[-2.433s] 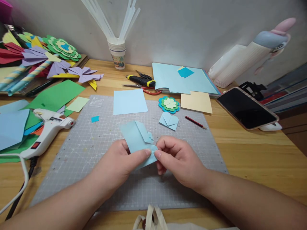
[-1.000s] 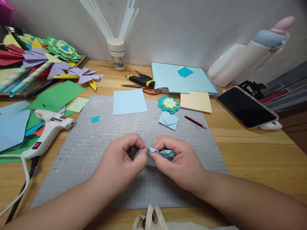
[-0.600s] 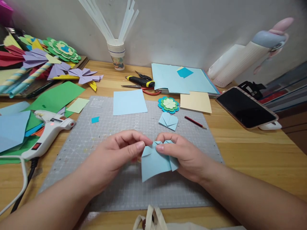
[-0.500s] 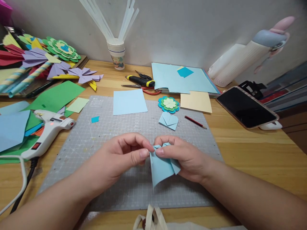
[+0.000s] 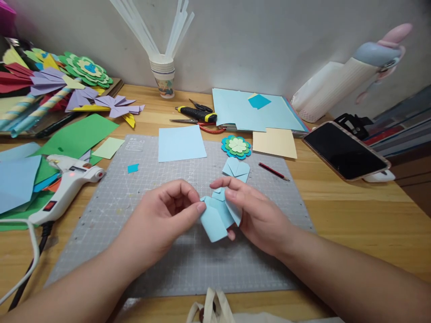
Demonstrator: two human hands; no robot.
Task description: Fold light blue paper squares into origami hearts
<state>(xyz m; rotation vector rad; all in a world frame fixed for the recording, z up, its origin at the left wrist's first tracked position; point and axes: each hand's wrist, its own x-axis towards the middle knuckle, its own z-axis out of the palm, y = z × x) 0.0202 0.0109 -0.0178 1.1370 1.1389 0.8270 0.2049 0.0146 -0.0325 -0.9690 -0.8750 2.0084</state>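
A piece of light blue folded paper is held between my two hands above the grey cutting mat. My left hand pinches its upper left corner between thumb and index finger. On the other side, my right hand grips the paper with the thumb in front and fingers behind. Small folds show along its top edge, and flaps hang on both sides. Just beyond the right hand lies a folded blue paper heart, its lower part hidden. Behind that sits a layered paper flower in blue and green.
A light blue square sheet and a pencil lie on the mat. At left rests a hot glue gun with its cable. Scissors, a cup of sticks and a phone stand farther back.
The paper has shifted slightly up and left and turned in my hands. Its left flap is now folded inward, and my right fingers have opened somewhat around the top.
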